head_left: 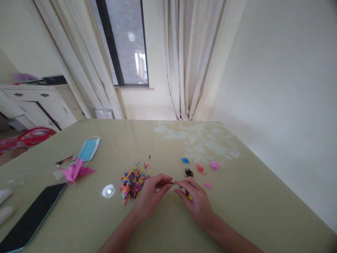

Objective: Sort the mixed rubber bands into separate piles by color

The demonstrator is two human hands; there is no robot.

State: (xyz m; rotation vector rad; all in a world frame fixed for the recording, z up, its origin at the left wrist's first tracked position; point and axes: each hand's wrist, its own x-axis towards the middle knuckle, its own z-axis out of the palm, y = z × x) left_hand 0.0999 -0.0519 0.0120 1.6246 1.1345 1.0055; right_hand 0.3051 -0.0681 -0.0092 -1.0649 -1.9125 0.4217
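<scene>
My left hand (154, 191) is closed, thumb and forefinger pinching a tiny black rubber band (173, 183). Facing it, my right hand (196, 201) has its thumb and forefinger apart, the forefinger tip close to or touching that band. A bit of yellow (190, 197) shows by my right fingers; whether it is held or lies on the table I cannot tell. Beside my left hand lies a heap of mixed-colour rubber bands (133, 184). Beyond my right hand are small piles: black bands (189, 172), blue bands (185, 160), orange-red bands (200, 168), pink bands (215, 165) and paler pink bands (207, 184).
On the left of the table (105, 225) lie a dark tablet or phone (34, 216), a pink folded paper shape (77, 171), a blue face mask (89, 149) and a small card (65, 160). A wall (289, 105) borders the right side.
</scene>
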